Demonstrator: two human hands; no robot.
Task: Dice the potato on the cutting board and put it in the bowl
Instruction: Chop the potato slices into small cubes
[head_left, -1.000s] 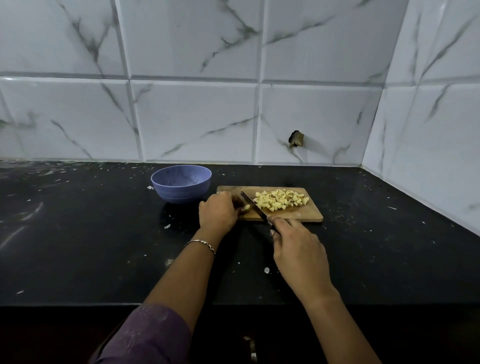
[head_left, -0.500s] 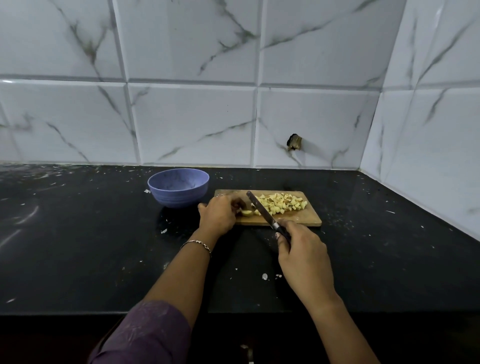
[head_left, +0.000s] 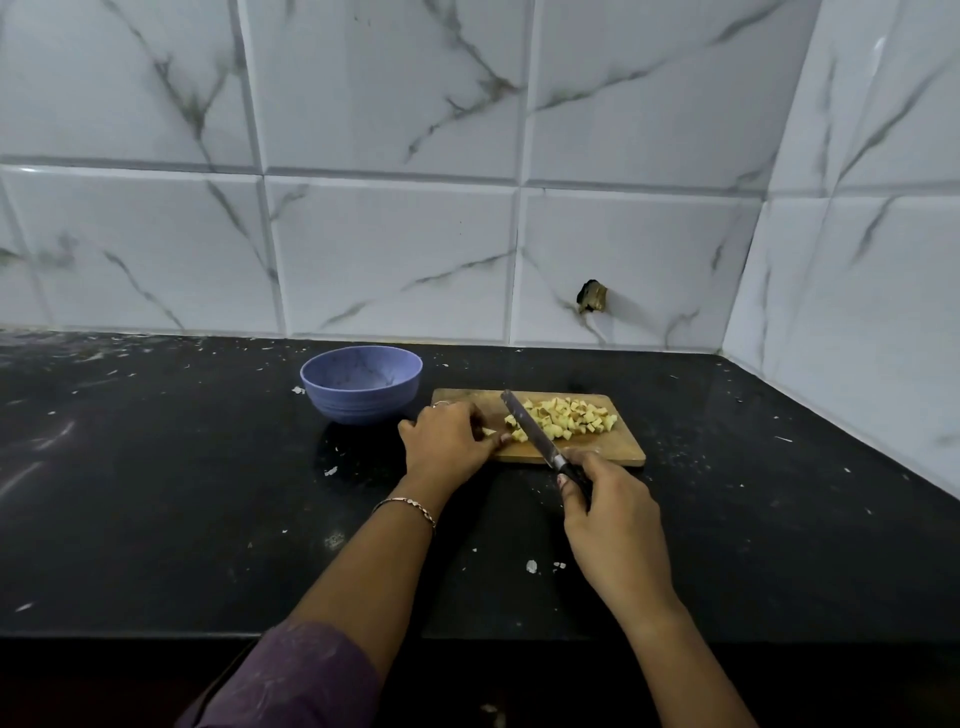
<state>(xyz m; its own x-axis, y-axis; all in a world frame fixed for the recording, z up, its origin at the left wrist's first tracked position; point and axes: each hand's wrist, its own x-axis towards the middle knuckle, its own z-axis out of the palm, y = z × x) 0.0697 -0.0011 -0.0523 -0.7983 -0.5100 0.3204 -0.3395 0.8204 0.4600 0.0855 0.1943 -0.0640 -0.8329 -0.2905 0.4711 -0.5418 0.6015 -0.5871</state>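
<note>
on the black counter (head_left: 156, 519), the wooden cutting board (head_left: 613, 452) lies a little right of centre, its long side parallel to the tiled wall (head_left: 389, 260). the blue bowl (head_left: 361, 410) stands just beside the board's left end, apart from it by a thin strip of counter. left of the bowl the counter runs wide and bare but for pale flecks. right of the board there is room up to the side wall, and a broad band of counter lies between the board and the near edge, crossed by both forearms.

compared with a second ago, the knife (head_left: 530, 431) has shifted right. its blade then lay close against the left fingertips, and now it slants across the left side of the diced potato (head_left: 571, 421), tip toward the board's far edge. the right hand (head_left: 613, 519) has drawn back slightly toward the near edge. the bowl and board have not moved.

the left hand (head_left: 447, 441) rests on the board's left end, fingers curled together, their tips holding down a small potato piece (head_left: 488, 431). a ring (head_left: 440, 402) shows on one finger and a bracelet (head_left: 408, 506) on the wrist, above a purple sleeve (head_left: 291, 680). the right hand's fingers are wrapped tight round the knife's dark handle, just off the board's near edge. the diced potato is heaped on the right half of the board, and no piece shows in the bowl.
</note>
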